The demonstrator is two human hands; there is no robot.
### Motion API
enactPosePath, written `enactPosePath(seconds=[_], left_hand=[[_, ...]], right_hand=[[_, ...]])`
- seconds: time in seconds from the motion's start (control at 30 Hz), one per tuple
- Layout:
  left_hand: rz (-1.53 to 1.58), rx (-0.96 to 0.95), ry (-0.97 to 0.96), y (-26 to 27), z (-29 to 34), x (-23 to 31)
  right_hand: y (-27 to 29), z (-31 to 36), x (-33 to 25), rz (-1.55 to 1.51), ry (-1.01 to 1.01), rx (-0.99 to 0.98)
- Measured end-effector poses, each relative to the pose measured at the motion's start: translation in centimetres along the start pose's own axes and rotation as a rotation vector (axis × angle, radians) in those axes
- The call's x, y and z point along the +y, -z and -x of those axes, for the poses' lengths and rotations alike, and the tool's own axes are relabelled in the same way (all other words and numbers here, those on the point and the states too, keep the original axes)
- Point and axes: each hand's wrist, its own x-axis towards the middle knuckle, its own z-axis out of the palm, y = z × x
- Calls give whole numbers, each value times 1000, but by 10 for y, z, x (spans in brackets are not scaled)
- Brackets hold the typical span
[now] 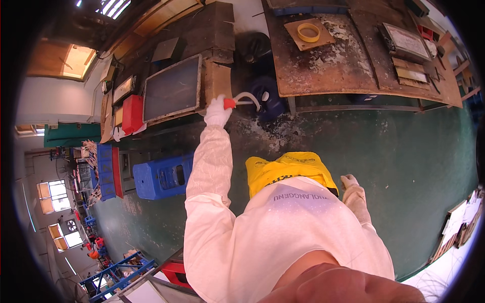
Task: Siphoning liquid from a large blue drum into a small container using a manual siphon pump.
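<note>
My left hand [217, 112], in a white glove, is closed around the red squeeze bulb of a siphon pump [229, 103]. From the bulb a pale, curved hose [249, 95] arches over and drops toward a dark blue jug [271, 97] on the floor between two tables. The hose's lower end is hard to make out against the jug. Beside my waist hangs my right hand [348, 181], also gloved, its fingers loosely curled with nothing visible in them. A yellow apron [289, 169] covers my lap.
A framed screen [173, 88] and a red box [133, 114] lie on the left table. The right table [323, 81] carries a yellow tape roll [308, 33] on a board. A blue stool [160, 177] stands at left; a black jug [254, 47] sits behind the blue one.
</note>
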Motion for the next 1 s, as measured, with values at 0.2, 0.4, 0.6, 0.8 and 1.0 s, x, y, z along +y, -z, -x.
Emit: enactPosePath(seconds=[0.2, 0.4, 0.6, 0.8, 1.0], left_hand=[[-36, 112, -78, 69, -42, 29], [-160, 219, -226, 115, -108, 59], [-258, 352, -386, 127, -198, 91], [-337, 441, -610, 111, -327, 110], [-338, 398, -806, 94, -433, 131]], right_hand=[[6, -5, -4, 38, -6, -16], [7, -15, 3, 23, 11, -35], [-8, -9, 5, -7, -77, -1], [-42, 0, 9, -352, -157, 117], [-88, 67, -17, -452, -282, 289]])
